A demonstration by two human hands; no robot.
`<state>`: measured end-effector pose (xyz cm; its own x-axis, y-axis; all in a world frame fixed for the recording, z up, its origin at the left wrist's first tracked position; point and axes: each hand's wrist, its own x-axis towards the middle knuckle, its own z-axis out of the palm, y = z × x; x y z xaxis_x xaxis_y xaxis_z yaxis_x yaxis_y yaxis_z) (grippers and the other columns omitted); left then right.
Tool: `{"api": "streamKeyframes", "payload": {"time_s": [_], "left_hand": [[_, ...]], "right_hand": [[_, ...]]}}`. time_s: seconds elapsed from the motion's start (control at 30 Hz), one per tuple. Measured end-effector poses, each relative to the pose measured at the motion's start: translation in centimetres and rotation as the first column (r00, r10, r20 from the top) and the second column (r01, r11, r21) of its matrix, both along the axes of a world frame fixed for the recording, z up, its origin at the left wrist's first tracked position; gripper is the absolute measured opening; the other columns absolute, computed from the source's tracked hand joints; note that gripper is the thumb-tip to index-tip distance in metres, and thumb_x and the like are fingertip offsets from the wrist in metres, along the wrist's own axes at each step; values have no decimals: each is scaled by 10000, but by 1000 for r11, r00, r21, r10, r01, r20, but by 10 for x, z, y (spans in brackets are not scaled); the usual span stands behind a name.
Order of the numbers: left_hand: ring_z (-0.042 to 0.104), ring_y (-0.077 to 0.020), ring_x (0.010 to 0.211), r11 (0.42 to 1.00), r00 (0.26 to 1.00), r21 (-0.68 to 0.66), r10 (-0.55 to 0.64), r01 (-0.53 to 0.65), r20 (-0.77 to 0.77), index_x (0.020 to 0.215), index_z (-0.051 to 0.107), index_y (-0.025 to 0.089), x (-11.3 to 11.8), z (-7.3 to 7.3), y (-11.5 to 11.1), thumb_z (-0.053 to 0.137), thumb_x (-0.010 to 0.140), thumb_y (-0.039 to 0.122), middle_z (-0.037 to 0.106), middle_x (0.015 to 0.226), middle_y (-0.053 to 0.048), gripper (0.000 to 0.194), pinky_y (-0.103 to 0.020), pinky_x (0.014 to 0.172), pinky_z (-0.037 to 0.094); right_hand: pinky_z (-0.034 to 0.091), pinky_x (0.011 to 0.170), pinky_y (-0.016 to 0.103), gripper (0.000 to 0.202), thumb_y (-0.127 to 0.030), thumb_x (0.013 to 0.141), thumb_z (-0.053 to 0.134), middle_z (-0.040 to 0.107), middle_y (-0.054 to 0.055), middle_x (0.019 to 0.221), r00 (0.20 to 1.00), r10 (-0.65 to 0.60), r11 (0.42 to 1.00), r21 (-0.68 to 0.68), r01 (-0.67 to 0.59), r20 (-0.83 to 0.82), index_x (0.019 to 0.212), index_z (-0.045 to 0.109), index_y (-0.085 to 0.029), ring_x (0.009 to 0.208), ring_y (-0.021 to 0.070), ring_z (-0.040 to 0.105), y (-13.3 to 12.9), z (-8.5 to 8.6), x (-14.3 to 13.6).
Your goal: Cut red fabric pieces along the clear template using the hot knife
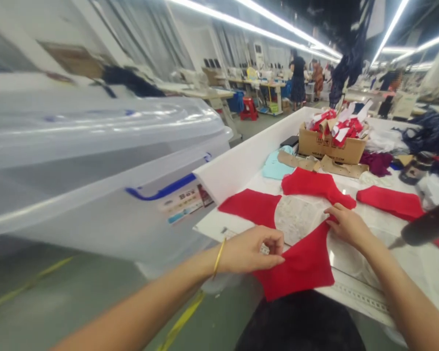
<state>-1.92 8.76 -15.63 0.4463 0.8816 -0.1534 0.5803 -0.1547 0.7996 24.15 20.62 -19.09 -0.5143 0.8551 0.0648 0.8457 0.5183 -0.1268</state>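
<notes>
A red fabric piece stretches between my hands over the front edge of the white table. My left hand, with a gold bangle at the wrist, pinches its left edge between thumb and fingers. My right hand is closed on its upper corner. Under and behind it lies a whitish, speckled pattern piece. Another red fabric piece lies flat to the left, a second red piece beyond my right hand, and a third red piece farther right.
A cardboard box full of red and white scraps stands at the back. Beside it lie light-blue fabric and brown paper patterns. A dark tool juts in at right. Clear plastic bins stand left; people work far off.
</notes>
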Motion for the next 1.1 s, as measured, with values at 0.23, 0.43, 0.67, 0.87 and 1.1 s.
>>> {"api": "streamKeyframes", "payload": {"time_s": [0.23, 0.43, 0.67, 0.87, 1.1], "left_hand": [[629, -127, 758, 961, 917, 271, 159, -58, -365, 998, 697, 158, -47, -23, 4, 696, 813, 200, 685, 867, -13, 189, -204, 676, 457], [542, -308, 1087, 719, 683, 686, 556, -111, -473, 946, 692, 89, -91, 6, 27, 474, 951, 112, 659, 1026, -166, 219, -469, 970, 368], [502, -228, 832, 442, 460, 876, 748, 193, -479, 791, 660, 120, -132, -44, 45, 383, 994, 50, 588, 788, -112, 350, -352, 709, 343], [520, -239, 849, 498, 393, 855, 764, 147, -512, 773, 649, 134, -150, -93, 50, 459, 958, 46, 590, 802, -112, 279, -358, 690, 333], [564, -272, 810, 478, 421, 842, 729, 251, -540, 838, 698, 116, -152, -77, 33, 499, 827, 11, 621, 775, -118, 225, -377, 686, 367]], "right_hand": [[314, 575, 268, 89, -148, 930, 556, 660, 99, 1046, 994, -66, 997, 40, 63, 88, 913, 643, -139, 839, 209, 656, -1, 14, -12], [333, 451, 196, 147, -258, 948, 581, 580, 9, 811, 851, 361, 725, 688, 0, -380, 835, 550, -170, 538, 81, 506, -12, 38, -26], [342, 409, 187, 111, -227, 997, 518, 625, 30, 933, 849, 490, 668, 710, -221, -196, 912, 569, -178, 579, 77, 562, -44, -11, -56], [397, 410, 209, 228, -297, 1044, 399, 628, 40, 1022, 859, 482, 746, 596, -299, -172, 945, 574, -190, 510, 73, 539, -48, -42, -27], [514, 552, 240, 81, -204, 934, 529, 642, 63, 949, 945, 287, 824, 544, -159, -158, 906, 601, -180, 769, 164, 652, -20, -39, 46]]}}
